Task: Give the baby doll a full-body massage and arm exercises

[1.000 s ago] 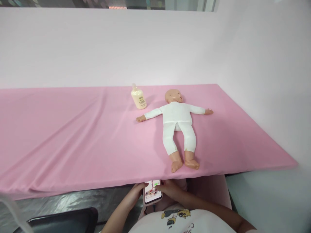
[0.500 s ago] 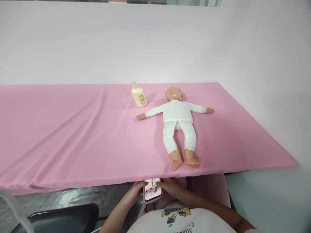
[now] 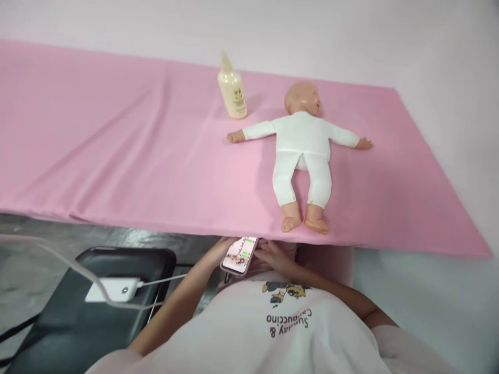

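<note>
Item: smartphone (image 3: 239, 255), screen lit, held low in front of the person's body, just under the near edge of the pink-covered table (image 3: 117, 156). Left hand (image 3: 219, 250) cups the phone's left side from beneath, fingers closed around its edge; right hand (image 3: 273, 255) sits against the right side, fingers curled, apparently touching the screen, though the exact contact is too small to tell. A cable seems to leave the phone's lower end. Adjacent: white power bank (image 3: 113, 289) with a white cable (image 3: 163, 280), lying on a black chair seat (image 3: 97, 301) to the person's left. On the table, well apart from both hands: baby doll (image 3: 302, 150) in a white suit, lying face up with arms spread, feet near the front edge; cream lotion bottle (image 3: 233, 93) upright just beside the doll's outstretched arm. Risks, as judged: the phone is tilted and held over open floor, so a loosened grip could drop it; a tug on the slack cable could drag the power bank off the seat; the doll's feet lie close enough to the edge that pulled cloth might slide it off.
</note>
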The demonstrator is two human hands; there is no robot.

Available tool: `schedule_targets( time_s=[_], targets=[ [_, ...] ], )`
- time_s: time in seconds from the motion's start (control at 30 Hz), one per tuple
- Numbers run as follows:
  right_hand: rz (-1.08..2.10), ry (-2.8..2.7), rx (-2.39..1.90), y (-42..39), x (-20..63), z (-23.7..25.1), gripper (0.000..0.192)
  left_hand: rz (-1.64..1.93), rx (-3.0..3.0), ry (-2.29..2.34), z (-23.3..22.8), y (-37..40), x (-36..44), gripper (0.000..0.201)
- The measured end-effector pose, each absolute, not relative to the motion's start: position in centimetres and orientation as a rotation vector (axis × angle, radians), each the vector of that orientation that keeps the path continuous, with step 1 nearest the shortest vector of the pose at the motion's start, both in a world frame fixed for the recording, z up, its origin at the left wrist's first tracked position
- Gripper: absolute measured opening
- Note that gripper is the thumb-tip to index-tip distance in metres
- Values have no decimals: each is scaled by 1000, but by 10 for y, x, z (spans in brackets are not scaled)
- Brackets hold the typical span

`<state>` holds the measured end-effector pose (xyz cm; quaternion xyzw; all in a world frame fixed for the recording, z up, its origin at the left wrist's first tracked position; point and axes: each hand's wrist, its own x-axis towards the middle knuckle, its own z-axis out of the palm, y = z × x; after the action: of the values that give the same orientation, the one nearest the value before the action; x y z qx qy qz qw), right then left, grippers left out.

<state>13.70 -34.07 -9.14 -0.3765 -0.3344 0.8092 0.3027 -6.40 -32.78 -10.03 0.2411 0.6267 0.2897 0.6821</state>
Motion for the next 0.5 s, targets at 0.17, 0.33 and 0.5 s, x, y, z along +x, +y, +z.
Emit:
schedule_targets(
  time_s=[0.17,0.33,0.5],
  targets=[
    [2214,-947,-1243,-351,159,-103,33,532,548,1343,-94,-336,-61,42],
    [2231,-1176,-1306,-349,174,-90,22,483,615,1237,-81,-336,-57,50],
    [2050,-1436,-1264,-348,179,-75,43,368,730,1200,-80,-330,-58,57]
  ],
)
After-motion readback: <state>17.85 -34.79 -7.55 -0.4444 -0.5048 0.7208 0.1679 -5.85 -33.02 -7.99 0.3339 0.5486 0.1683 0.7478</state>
